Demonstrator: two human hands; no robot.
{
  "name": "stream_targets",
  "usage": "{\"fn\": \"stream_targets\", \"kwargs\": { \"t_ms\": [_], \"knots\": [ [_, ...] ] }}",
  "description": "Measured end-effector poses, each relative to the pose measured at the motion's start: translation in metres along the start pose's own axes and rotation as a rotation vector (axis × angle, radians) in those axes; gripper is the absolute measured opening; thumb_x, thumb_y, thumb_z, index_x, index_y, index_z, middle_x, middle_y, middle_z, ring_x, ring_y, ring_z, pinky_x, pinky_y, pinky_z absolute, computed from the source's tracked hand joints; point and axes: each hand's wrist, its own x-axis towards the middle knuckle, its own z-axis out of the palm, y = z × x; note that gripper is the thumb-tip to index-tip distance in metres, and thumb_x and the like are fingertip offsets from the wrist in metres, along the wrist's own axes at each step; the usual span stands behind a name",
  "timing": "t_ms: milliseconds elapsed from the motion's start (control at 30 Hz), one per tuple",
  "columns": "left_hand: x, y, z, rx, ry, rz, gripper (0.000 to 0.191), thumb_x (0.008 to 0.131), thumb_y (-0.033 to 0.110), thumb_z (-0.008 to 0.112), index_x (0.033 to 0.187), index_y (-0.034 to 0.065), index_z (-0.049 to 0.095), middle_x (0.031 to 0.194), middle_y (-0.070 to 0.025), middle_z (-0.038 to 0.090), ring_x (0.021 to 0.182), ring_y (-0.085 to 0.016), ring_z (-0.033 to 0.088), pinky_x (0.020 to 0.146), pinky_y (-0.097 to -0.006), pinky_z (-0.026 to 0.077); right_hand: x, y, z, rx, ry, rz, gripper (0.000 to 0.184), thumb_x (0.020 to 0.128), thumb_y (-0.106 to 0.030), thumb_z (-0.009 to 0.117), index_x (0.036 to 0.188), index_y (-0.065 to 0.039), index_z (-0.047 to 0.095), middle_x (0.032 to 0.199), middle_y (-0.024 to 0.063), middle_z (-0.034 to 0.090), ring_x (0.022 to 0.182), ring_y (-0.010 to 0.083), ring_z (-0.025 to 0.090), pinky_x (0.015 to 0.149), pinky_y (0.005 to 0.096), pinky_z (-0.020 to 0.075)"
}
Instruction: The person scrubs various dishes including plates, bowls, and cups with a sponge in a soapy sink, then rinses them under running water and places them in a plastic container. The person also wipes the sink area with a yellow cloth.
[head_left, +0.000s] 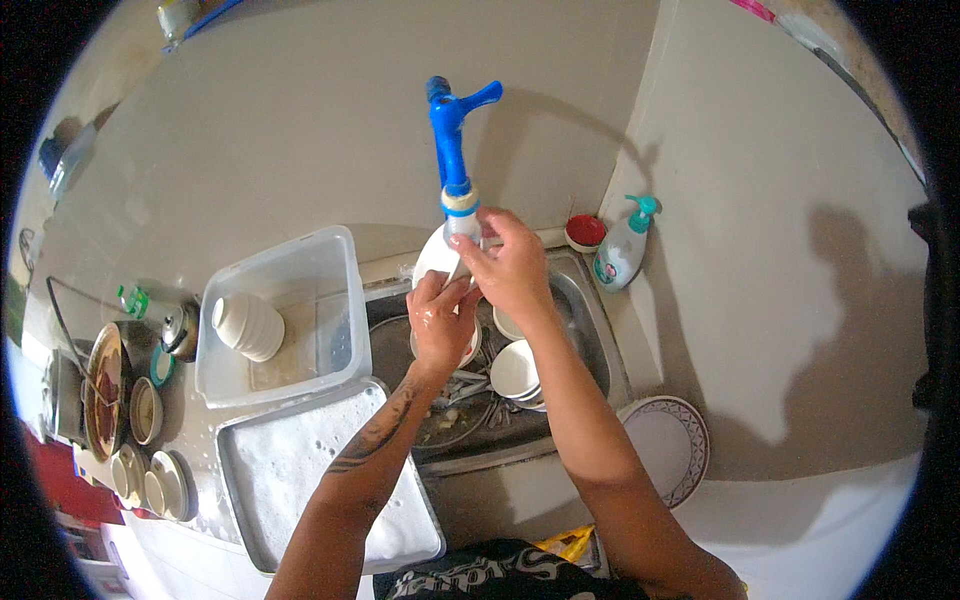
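Below a blue plastic tap (448, 139) with a pale nozzle, I hold a white bowl (433, 259) tilted on its side. My left hand (442, 319) grips its near edge, and my right hand (514, 259) has fingers and thumb around the side by the nozzle. Both hands look wet. Part of the bowl is hidden by my fingers. Beneath is a metal sink (616, 360) with a stack of white bowls (516, 369) and loose spoons and other cutlery (495, 412). Another bowl (474, 346) is partly covered by my left hand.
A clear plastic bin (341, 300) holds stacked white bowls (251, 326). Nearer me lies a tray of suds (300, 465). Right of the sink are a pump bottle (621, 253), a small red-lined bowl (585, 232) and a pattern-rimmed plate (667, 450). Cups (156, 491) and a pan (107, 390) stand far left.
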Motion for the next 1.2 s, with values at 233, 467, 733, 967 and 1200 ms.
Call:
{"fn": "stream_targets", "kwargs": {
  "t_ms": [233,467,733,967,1200],
  "knots": [
    [0.002,0.001,-0.002,0.023,0.041,0.033,0.016,0.077,0.010,0.077,0.092,0.0079,0.074,0.087,-0.0091,0.059,0.084,-0.031,0.060,0.073,-0.0435,0.043,0.004,-0.007,-0.012,-0.108,-0.087,0.007,0.036,0.086,-0.019,0.078,0.113,0.002,0.065,0.103,0.0134,0.071,0.100,0.0195,0.070,0.082,0.0345,0.0585],
    [0.023,-0.004,0.025,-0.185,0.049,-0.089,0.017,0.079,0.007,0.074,0.094,0.0020,0.069,0.088,-0.0157,0.061,0.080,-0.037,0.060,0.071,-0.0481,0.046,0.003,0.003,-0.016,-0.196,-0.125,-0.007,0.039,0.087,-0.023,0.077,0.114,-0.001,0.063,0.106,0.0134,0.070,0.104,0.0214,0.068,0.084,0.0363,0.0557],
    [0.049,-0.115,0.087,-1.088,0.122,-1.165,0.039,0.100,0.031,0.055,0.106,-0.0058,0.065,0.099,-0.0209,0.069,0.091,-0.035,0.068,0.081,-0.0496,0.052,-0.017,0.015,0.031,-0.249,0.066,-0.178,0.050,0.093,-0.037,0.069,0.129,-0.004,0.058,0.126,0.0193,0.063,0.121,0.0338,0.059,0.101,0.0452,0.0458],
    [0.061,-0.039,-0.007,-0.177,-0.371,-0.636,0.049,0.100,0.044,0.049,0.106,-0.0002,0.069,0.096,-0.0285,0.069,0.098,-0.046,0.066,0.084,-0.0493,0.052,-0.080,0.074,0.040,1.221,0.137,0.838,0.075,0.096,-0.065,0.049,0.152,-0.017,0.034,0.157,0.0120,0.034,0.141,0.0328,0.039,0.113,0.0596,0.0295],
    [0.053,-0.139,-0.166,-0.136,-0.117,-0.696,0.038,0.104,0.036,0.051,0.118,0.0020,0.062,0.099,-0.0181,0.070,0.083,-0.027,0.065,0.076,-0.0417,0.052,-0.043,-0.011,0.165,0.856,-0.308,0.629,0.076,0.089,-0.045,0.074,0.143,-0.003,0.041,0.138,0.0157,0.053,0.117,0.0304,0.060,0.096,0.0527,0.0500]
  ]
}}
